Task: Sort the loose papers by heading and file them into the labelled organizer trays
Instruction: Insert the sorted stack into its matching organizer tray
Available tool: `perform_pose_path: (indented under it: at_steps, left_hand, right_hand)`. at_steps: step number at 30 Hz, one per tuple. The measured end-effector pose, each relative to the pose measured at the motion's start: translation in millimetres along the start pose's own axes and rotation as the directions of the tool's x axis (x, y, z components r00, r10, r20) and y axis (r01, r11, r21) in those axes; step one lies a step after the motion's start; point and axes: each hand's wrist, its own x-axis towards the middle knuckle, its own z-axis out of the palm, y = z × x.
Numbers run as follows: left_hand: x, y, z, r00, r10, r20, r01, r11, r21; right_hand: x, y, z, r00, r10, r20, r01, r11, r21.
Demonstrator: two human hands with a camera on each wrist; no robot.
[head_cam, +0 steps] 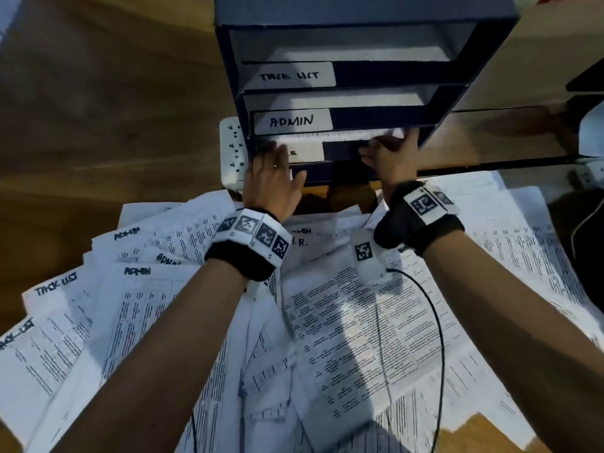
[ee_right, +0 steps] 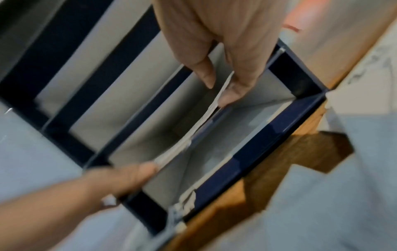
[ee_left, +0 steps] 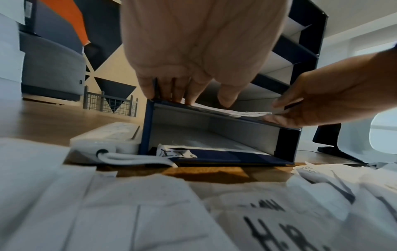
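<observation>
The dark blue organizer [head_cam: 385, 76] stands at the table's far side, with trays labelled TASK LIST [head_cam: 289, 75] and ADMIN [head_cam: 292, 121]. A thin stack of papers [head_cam: 330, 137] lies in the third tray, whose label is half hidden by my left hand [head_cam: 273, 163]. That hand lies with straight fingers [ee_left: 187, 96] on the stack's left front edge. My right hand [head_cam: 387, 150] pinches the right end of the paper stack [ee_right: 211, 108] between thumb and finger. The bottom tray bears an I.T label [ee_left: 176, 152]. Loose papers [head_cam: 359, 322] headed ADMIN, TASK LIST and H.R. cover the table under my arms.
A white power strip [head_cam: 232, 148] lies against the organizer's left side, its cord [ee_left: 133, 160] running forward. A black cable [head_cam: 436, 322] crosses the papers on the right. A dark monitor foot [ee_left: 328, 144] stands right of the organizer. Bare wooden table [head_cam: 98, 125] lies to the left.
</observation>
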Motion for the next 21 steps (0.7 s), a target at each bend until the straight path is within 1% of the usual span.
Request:
perform_pose_path:
  at_steps: [1, 2, 3, 4, 5, 7, 8, 11, 13, 16, 18, 20, 21]
  left_hand:
    - [2.7, 2.2, -1.2, 1.0, -0.015, 0.003, 0.015, 1.0, 0.006]
    - [4.8, 3.8, -2.3, 1.0, -0.014, 0.007, 0.013, 0.999, 0.032]
    - [4.9, 5.7, -3.0, 1.0, -0.014, -0.004, 0.014, 0.999, 0.046]
    - [6.0, 6.3, -1.5, 1.0, -0.017, -0.008, 0.018, 0.998, 0.061]
    - [7.0, 6.9, -1.7, 1.0, -0.028, -0.003, 0.028, 0.997, 0.071]
    - [7.1, 7.9, -3.0, 1.0, -0.019, -0.004, 0.019, 0.996, 0.083]
    - [8.4, 7.4, -3.5, 1.0, -0.017, 0.002, 0.017, 0.996, 0.084]
    - [8.3, 5.4, -7.1, 0.999, -0.013, 0.044, 0.01, 0.997, 0.081]
    - [4.8, 2.8, -11.1, 0.998, 0.009, 0.068, -0.014, 0.997, 0.071]
    - [-6.9, -9.9, -18.2, 0.998, 0.035, 0.053, -0.034, 0.999, -0.025]
    - [-19.0, -26.4, -20.0, 0.999, 0.031, 0.025, -0.028, 0.993, -0.111]
    - [-36.6, -47.9, -21.7, 1.0, -0.004, 0.019, 0.008, 0.978, -0.207]
    - [-47.6, -60.1, -23.2, 0.998, -0.047, 0.033, 0.054, 0.968, -0.245]
  right_hand:
    - [-2.3, 5.1, -0.3, 0.997, -0.08, -0.008, 0.076, 0.976, -0.203]
    - [-4.2, 10.6, -1.2, 0.985, -0.171, 0.024, 0.167, 0.904, -0.393]
    - [-6.2, 15.1, -1.2, 0.966, -0.242, 0.094, 0.254, 0.807, -0.533]
    - [-8.4, 16.9, 0.3, 0.95, -0.27, 0.16, 0.31, 0.725, -0.615]
    - [-9.0, 17.7, 2.8, 0.943, -0.262, 0.206, 0.331, 0.663, -0.671]
    - [-8.7, 16.5, 6.9, 0.946, -0.218, 0.239, 0.322, 0.568, -0.757]
    - [-7.2, 14.3, 8.7, 0.948, -0.196, 0.25, 0.317, 0.536, -0.782]
    - [-7.4, 6.1, 10.6, 0.948, -0.161, 0.275, 0.318, 0.502, -0.804]
    - [-11.0, 3.3, 8.3, 0.948, -0.148, 0.281, 0.317, 0.513, -0.798]
    - [-24.9, 5.5, 3.9, 0.947, -0.129, 0.294, 0.314, 0.567, -0.761]
    - [-41.8, 7.6, 3.4, 0.934, -0.139, 0.328, 0.343, 0.603, -0.72]
    - [-65.5, 8.1, 6.3, 0.919, -0.129, 0.373, 0.361, 0.657, -0.662]
    - [-79.2, 9.2, 8.7, 0.905, -0.115, 0.409, 0.372, 0.681, -0.631]
